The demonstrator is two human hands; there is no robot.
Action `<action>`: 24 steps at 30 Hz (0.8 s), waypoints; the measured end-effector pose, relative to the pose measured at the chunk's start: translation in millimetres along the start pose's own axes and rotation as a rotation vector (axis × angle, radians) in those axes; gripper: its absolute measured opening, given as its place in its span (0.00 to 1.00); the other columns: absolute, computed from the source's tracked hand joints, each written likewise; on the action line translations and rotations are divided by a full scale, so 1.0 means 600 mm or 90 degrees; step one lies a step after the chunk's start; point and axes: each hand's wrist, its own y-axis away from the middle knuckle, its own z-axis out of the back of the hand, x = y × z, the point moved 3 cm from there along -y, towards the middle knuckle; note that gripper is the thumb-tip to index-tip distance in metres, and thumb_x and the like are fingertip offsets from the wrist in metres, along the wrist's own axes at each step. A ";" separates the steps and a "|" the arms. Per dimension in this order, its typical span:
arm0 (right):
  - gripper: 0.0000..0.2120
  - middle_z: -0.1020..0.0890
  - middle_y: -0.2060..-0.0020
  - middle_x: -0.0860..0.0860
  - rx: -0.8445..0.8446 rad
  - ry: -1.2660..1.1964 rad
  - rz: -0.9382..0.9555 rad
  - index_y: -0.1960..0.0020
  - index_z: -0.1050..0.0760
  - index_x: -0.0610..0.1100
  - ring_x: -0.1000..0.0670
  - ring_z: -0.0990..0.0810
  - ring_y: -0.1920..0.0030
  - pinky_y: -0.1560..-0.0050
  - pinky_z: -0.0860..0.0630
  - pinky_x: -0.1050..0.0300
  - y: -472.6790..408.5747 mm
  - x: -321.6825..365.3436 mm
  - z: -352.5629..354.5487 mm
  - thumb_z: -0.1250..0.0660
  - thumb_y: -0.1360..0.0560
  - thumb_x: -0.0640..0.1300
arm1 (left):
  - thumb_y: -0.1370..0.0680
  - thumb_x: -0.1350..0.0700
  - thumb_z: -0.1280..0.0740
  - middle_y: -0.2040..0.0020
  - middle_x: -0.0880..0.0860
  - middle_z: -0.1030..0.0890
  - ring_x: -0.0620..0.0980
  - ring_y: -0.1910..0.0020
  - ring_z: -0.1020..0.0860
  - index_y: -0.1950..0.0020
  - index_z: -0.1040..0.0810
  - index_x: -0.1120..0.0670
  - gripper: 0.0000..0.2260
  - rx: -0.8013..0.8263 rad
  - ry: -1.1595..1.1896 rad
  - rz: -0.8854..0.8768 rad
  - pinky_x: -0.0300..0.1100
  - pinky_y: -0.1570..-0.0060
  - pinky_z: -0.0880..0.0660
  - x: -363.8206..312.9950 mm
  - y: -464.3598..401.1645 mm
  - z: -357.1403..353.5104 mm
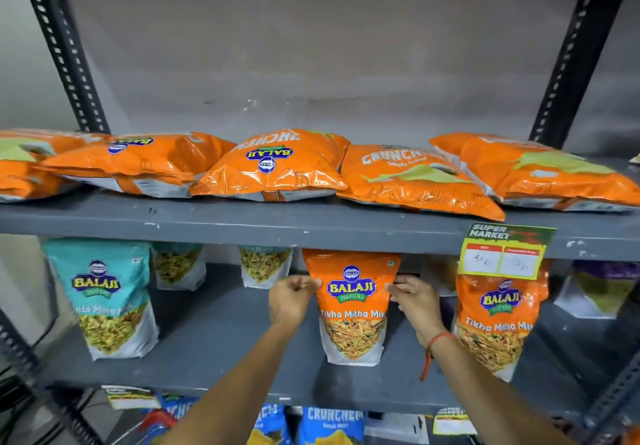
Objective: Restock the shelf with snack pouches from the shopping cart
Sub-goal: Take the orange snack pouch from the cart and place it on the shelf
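An orange Tikha Mitha Mix pouch (352,306) stands upright on the grey middle shelf (214,340). My left hand (290,297) pinches its left edge and my right hand (415,301) pinches its right edge, both near the top. A second orange pouch of the same kind (497,320) stands to the right. At the left stands a teal pouch (105,297). Further pouches (265,266) stand behind, at the back of the shelf. The shopping cart is out of sight.
Several orange Crunchem bags (273,167) lie flat on the upper shelf. A price tag (504,252) hangs from that shelf's front edge. Blue Crunchem bags (330,424) sit on the shelf below. Black slotted posts (62,46) frame the rack.
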 end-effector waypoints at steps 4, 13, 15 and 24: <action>0.20 0.23 0.57 0.49 -0.239 0.026 0.118 0.51 0.31 0.48 0.48 0.21 0.60 0.61 0.26 0.55 0.032 0.019 -0.005 0.23 0.35 0.50 | 0.33 0.52 0.24 0.56 0.55 0.13 0.49 0.56 0.17 0.57 0.15 0.54 0.08 -0.048 0.024 0.011 0.48 0.48 0.20 0.002 0.011 0.034; 0.14 0.22 0.57 0.48 -0.137 0.008 0.352 0.52 0.26 0.47 0.48 0.26 0.56 0.51 0.30 0.55 0.167 0.142 -0.182 0.27 0.31 0.50 | 0.32 0.54 0.24 0.56 0.58 0.14 0.45 0.62 0.22 0.54 0.15 0.56 0.10 -0.181 0.040 0.011 0.45 0.55 0.25 0.005 0.093 0.259; 0.10 0.22 0.60 0.50 -0.064 -0.006 0.373 0.54 0.24 0.47 0.49 0.25 0.59 0.54 0.30 0.57 0.220 0.159 -0.243 0.27 0.31 0.48 | 0.31 0.57 0.25 0.56 0.60 0.15 0.42 0.65 0.24 0.51 0.16 0.61 0.12 -0.203 0.044 0.021 0.42 0.56 0.28 0.011 0.129 0.335; 0.06 0.20 0.61 0.55 0.407 0.060 0.223 0.60 0.22 0.51 0.52 0.23 0.60 0.57 0.29 0.66 0.483 0.034 -0.489 0.26 0.31 0.42 | 0.30 0.58 0.25 0.56 0.67 0.15 0.40 0.69 0.25 0.55 0.15 0.62 0.09 -0.392 -0.058 0.192 0.41 0.61 0.29 0.175 0.352 0.676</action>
